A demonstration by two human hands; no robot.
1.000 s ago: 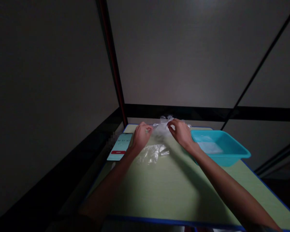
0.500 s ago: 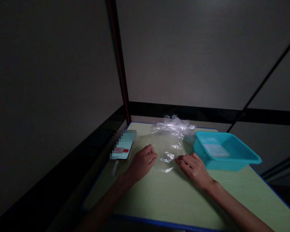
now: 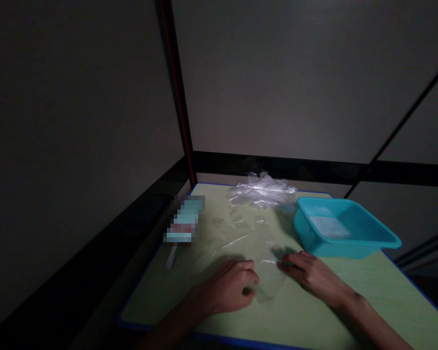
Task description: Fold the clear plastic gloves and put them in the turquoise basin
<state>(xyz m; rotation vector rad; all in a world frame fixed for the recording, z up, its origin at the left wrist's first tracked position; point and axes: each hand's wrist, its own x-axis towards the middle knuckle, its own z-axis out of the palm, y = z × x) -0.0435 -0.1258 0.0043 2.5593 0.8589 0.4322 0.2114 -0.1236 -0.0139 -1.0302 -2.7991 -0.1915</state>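
Note:
A thin clear plastic bag lies spread on the pale green table, its edges hard to make out. My left hand is at the bag's near side, thumb and fingers pinched together on the film. To the right, my right hand has its fingers closed on the bag's right part, just in front of the turquoise basin. Behind the bag, a crumpled pile of clear plastic bags rests at the table's far edge.
Inside the basin lies a white packet. A blurred-out flat device sits at the table's left edge, with a small whitish strip in front of it. Walls stand behind and left of the table.
My left hand has moved nearer and to the right, turning palm-down. My right hand has shifted nearer and slightly right. The clear film now lies flatter and wider on the table.

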